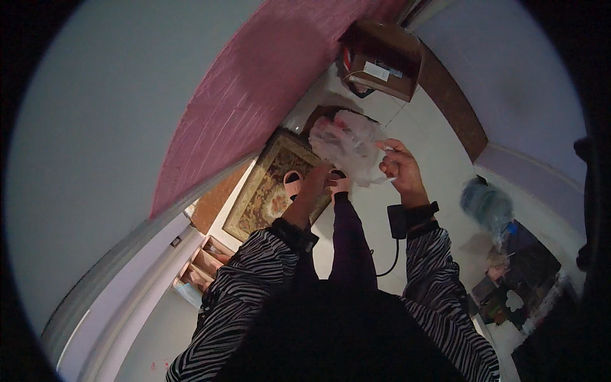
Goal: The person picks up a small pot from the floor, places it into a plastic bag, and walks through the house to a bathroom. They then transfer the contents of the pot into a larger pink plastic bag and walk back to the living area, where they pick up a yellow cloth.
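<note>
A thin translucent plastic bag hangs in front of me, crumpled and partly spread, with reddish patches showing near its top. My right hand pinches the bag's right edge between thumb and fingers. My left hand, blurred, is at the bag's lower left edge and seems to grip it; its fingertips are hard to make out. Behind the bag, a dark brown object shows only in part.
A patterned rug lies under my sandalled feet beside the pink wall. Farther ahead stands an open brown box with a white card. Wall shelves are at left. A large clear bottle and mixed items lie at right.
</note>
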`<state>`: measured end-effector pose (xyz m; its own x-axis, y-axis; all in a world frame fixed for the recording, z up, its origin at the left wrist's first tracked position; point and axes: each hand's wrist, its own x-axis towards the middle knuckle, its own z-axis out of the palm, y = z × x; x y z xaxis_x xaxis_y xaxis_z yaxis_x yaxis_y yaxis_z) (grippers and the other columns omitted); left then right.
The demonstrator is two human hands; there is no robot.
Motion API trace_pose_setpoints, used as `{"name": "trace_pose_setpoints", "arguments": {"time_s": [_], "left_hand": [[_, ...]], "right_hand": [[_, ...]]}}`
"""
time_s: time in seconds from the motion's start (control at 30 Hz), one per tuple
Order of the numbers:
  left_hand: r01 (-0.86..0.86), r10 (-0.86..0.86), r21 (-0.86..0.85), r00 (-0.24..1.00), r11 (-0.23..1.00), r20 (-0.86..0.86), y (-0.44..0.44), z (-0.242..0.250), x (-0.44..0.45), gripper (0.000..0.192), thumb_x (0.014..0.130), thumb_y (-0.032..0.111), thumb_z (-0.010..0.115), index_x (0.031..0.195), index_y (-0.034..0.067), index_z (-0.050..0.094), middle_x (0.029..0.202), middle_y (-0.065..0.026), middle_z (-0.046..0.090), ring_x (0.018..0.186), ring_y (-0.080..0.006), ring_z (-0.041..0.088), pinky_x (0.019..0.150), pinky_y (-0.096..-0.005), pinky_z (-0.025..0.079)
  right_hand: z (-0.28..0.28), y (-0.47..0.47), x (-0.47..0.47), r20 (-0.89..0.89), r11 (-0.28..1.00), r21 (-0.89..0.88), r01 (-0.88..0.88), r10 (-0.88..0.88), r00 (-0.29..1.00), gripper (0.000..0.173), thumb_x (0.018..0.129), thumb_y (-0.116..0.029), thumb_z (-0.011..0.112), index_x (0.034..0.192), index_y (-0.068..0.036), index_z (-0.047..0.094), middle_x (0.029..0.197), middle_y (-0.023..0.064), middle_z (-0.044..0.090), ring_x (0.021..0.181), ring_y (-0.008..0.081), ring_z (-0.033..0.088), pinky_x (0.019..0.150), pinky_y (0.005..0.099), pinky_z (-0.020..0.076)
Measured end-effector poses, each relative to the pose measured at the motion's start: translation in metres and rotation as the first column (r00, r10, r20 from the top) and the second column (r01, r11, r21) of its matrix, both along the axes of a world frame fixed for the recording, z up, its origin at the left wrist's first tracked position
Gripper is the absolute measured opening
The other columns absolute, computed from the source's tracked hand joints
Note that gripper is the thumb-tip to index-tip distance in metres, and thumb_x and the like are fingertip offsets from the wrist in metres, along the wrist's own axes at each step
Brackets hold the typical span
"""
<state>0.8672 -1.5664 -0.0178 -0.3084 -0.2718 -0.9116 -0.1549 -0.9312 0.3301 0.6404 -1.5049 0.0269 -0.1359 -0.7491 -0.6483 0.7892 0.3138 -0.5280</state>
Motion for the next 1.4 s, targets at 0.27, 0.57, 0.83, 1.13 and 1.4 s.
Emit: {"name": "trace_pose_setpoints", "arguments": {"time_s": [0.27, 0.57, 0.83, 1.13, 1.4], "left_hand": [[-0.046, -0.165, -0.692, 0.958, 0.720, -0.235, 0.011, -0.003, -0.016, 0.025, 0.079, 0.015, 0.054, 0.100, 0.003, 0.050, 0.084, -0.0078, 0.054, 0.074, -0.0199, 0.055, 0.065, -0.0351, 0.048], [-0.457, 0.406, -0.346, 0.889, 0.820, -0.213, -0.025, 0.065, 0.036, 0.026, 0.077, 0.005, 0.052, 0.103, 0.000, 0.048, 0.076, -0.0074, 0.050, 0.062, -0.0195, 0.051, 0.063, -0.0367, 0.048], [-0.364, 0.242, -0.299, 0.895, 0.882, -0.376, -0.076, 0.138, 0.009, 0.020, 0.080, 0.009, 0.047, 0.098, 0.000, 0.051, 0.079, -0.0101, 0.055, 0.072, -0.0226, 0.054, 0.066, -0.0386, 0.048], [-0.415, 0.200, -0.262, 0.787, 0.871, -0.583, -0.141, 0.173, -0.022, 0.014, 0.078, 0.003, 0.048, 0.092, -0.002, 0.051, 0.089, -0.0135, 0.054, 0.088, -0.0234, 0.055, 0.081, -0.0361, 0.047], [-0.200, -0.152, -0.600, 0.862, 0.775, -0.483, -0.163, 0.200, -0.048, 0.016, 0.081, 0.013, 0.054, 0.089, -0.001, 0.059, 0.090, -0.0088, 0.060, 0.087, -0.0195, 0.057, 0.084, -0.0340, 0.046]], "right_hand": [[0.026, 0.011, 0.002, -0.094, 0.990, -0.076, -0.117, 0.110, 0.990, 0.026, 0.074, 0.000, 0.049, 0.100, -0.001, 0.053, 0.097, 0.0077, 0.059, 0.050, 0.0076, 0.039, 0.057, 0.0215, 0.0410], [0.037, 0.039, -0.055, -0.020, 0.897, 0.042, 0.440, -0.440, 0.898, 0.031, 0.081, -0.007, 0.056, 0.110, -0.002, 0.048, 0.118, 0.0168, 0.052, 0.050, 0.0115, 0.040, 0.057, 0.0236, 0.0377], [0.081, 0.018, -0.071, 0.191, 0.816, -0.022, 0.577, -0.563, 0.804, 0.029, 0.086, -0.009, 0.048, 0.113, 0.001, 0.044, 0.121, 0.0183, 0.049, 0.098, 0.0219, 0.053, 0.081, 0.0341, 0.0425], [0.118, 0.000, -0.074, 0.292, 0.810, -0.247, 0.532, -0.462, 0.837, 0.038, 0.081, 0.002, 0.040, 0.119, 0.010, 0.037, 0.128, 0.0207, 0.042, 0.121, 0.0283, 0.039, 0.099, 0.0426, 0.0342], [0.139, -0.009, -0.080, 0.158, 0.823, -0.277, 0.496, -0.470, 0.868, 0.045, 0.082, 0.002, 0.046, 0.124, 0.009, 0.031, 0.128, 0.0188, 0.041, 0.121, 0.0261, 0.040, 0.097, 0.0393, 0.0364]]}}
